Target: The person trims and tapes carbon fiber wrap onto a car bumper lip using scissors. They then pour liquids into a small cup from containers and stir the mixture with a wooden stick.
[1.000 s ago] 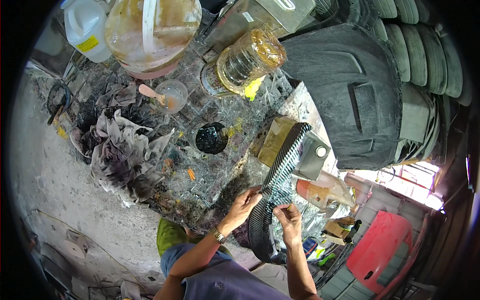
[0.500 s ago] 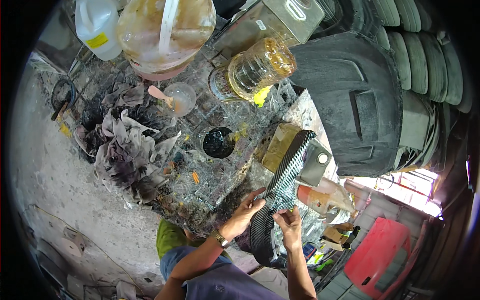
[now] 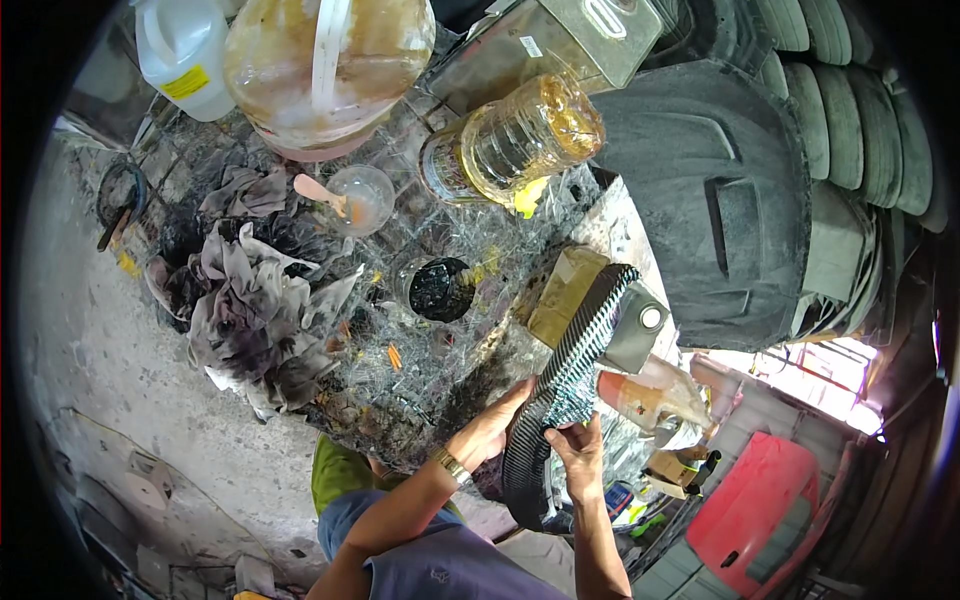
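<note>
A long curved strip of black woven fibre with a glossy sheen (image 3: 580, 350) stands at the right edge of the grimy worktable. My left hand (image 3: 500, 425), with a watch at the wrist, is closed on the strip's left side, its fingertips partly hidden behind it. My right hand (image 3: 578, 440) grips the right side, thumb against the glossy inner face. Beyond the strip lie a yellowish block (image 3: 560, 290) and a grey metal can (image 3: 635, 330). A cup of dark liquid (image 3: 440, 290) sits left of them.
Crumpled stained rags (image 3: 255, 305), a clear cup with a pink stick (image 3: 365, 205), a resin-coated bottle (image 3: 500, 150), a large bucket (image 3: 280, 70) and a white jug (image 3: 180, 50) crowd the table. Right are a black moulded panel (image 3: 690, 160) and a red car door (image 3: 735, 500).
My left hand has slid its fingers further behind the strip. My right hand stays at the inner edge with small finger movements. The whole view has shifted slightly.
</note>
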The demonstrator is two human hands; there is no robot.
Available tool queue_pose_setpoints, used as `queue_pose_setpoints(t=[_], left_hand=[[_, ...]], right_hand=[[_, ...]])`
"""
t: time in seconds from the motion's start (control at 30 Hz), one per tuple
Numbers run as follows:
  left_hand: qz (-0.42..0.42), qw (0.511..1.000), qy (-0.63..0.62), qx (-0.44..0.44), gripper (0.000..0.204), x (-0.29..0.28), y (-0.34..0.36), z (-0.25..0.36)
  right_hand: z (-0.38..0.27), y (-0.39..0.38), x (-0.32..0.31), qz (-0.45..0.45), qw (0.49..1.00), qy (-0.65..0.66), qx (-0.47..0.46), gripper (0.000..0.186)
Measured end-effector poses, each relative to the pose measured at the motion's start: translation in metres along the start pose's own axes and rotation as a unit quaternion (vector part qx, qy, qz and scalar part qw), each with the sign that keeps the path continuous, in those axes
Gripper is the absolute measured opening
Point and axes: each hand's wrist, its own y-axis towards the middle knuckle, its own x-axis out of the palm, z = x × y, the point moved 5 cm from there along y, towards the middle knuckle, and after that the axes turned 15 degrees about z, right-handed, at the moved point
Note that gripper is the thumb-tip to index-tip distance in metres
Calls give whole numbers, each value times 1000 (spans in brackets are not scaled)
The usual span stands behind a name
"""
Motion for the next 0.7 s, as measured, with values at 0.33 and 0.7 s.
queue_pose_setpoints(t=[0.33, 0.7], left_hand=[[32, 996, 35, 70, 54, -14, 10, -4], [108, 815, 383, 421, 26, -13, -12, 1]], right_hand=[[-2, -3, 3, -12, 1000, -7, 12, 50], [-10, -13, -34, 7, 998, 56, -30, 42]])
